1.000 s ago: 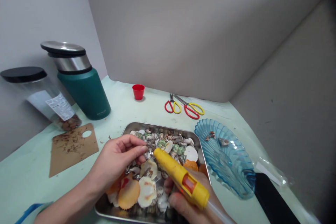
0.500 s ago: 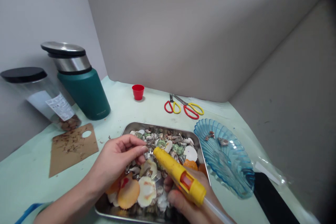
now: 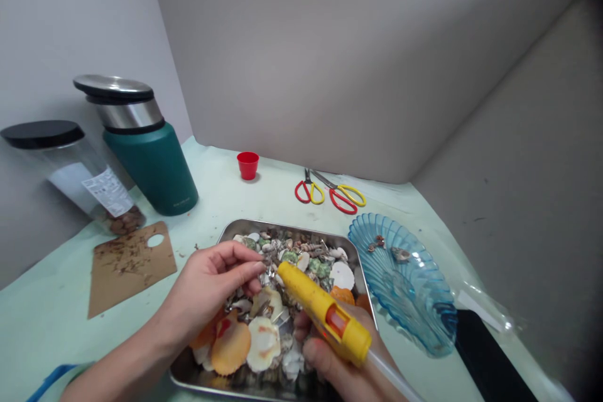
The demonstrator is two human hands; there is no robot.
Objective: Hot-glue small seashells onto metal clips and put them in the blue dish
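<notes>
My right hand [image 3: 336, 348] is wrapped around a yellow glue gun [image 3: 313, 304], with a clear glue stick [image 3: 393, 380] running out of its back end. The gun's tip points up and left, close to the fingertips of my left hand [image 3: 223, 276]. Thumb and index finger of that hand are pinched together on something small that I cannot make out. Both hands are over a metal tray [image 3: 282, 224] full of seashells, among them an orange scallop shell [image 3: 230, 348], a cream scallop shell [image 3: 262, 343] and a white shell [image 3: 342, 275].
A blue shell-shaped dish [image 3: 405, 289] with a few small shells stands right of the tray, beside a black object [image 3: 492, 358]. Behind are a red cup [image 3: 247, 165] and two pairs of scissors [image 3: 343, 198]. At left are a green bottle [image 3: 151, 163], a lidded jar [image 3: 89, 182] and a cardboard piece [image 3: 132, 270].
The glue gun's tip has shifted very slightly right, away from my left fingertips. My left hand has stayed in place, still pinching.
</notes>
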